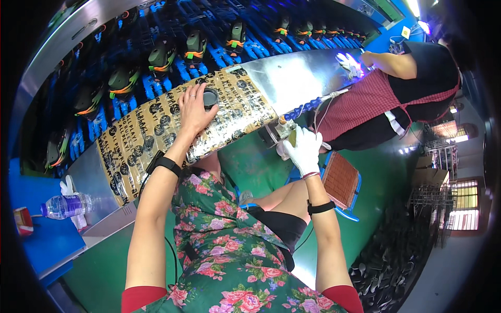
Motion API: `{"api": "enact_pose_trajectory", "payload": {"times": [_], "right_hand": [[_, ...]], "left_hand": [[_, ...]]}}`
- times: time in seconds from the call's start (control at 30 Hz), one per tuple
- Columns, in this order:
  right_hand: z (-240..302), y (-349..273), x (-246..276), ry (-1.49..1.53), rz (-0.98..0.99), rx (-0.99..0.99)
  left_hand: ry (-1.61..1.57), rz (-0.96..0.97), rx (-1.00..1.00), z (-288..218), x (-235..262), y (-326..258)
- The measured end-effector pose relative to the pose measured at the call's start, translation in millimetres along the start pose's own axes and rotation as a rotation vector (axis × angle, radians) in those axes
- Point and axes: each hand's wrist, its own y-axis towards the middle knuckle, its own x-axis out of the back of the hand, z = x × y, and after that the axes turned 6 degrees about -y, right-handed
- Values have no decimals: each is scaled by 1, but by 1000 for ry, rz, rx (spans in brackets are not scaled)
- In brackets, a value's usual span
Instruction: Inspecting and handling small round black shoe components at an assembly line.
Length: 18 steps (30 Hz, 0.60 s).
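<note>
My bare left hand [194, 110] rests on a taped cardboard sheet [141, 136]. A black round cup [210, 97] sits between its thumb and forefinger, held against the sheet, while the other fingers lie spread. My right hand [304, 150], in a white glove, is closed beside the sheet's right end, below a blue jointed hose [302, 110]. Something olive-yellow [291, 138] shows at its fingers, too hidden to name.
Black shoes with orange trim [162, 56] stand in a row on blue racks beyond the metal bench [284, 73]. A co-worker in a checked red apron [355, 107] works at right. A water bottle [67, 206] lies left. A woven-seat chair [340, 180] stands behind my right hand.
</note>
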Motion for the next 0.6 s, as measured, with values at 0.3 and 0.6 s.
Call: {"api": "enact_pose_trajectory", "payload": {"times": [0.3, 0.6], "right_hand": [[10, -9, 0, 14, -72, -19], [24, -33, 17, 224, -200, -68]], "left_hand": [[-48, -20, -12, 0, 2, 0], [-190, -193, -8, 5, -3, 1]]}}
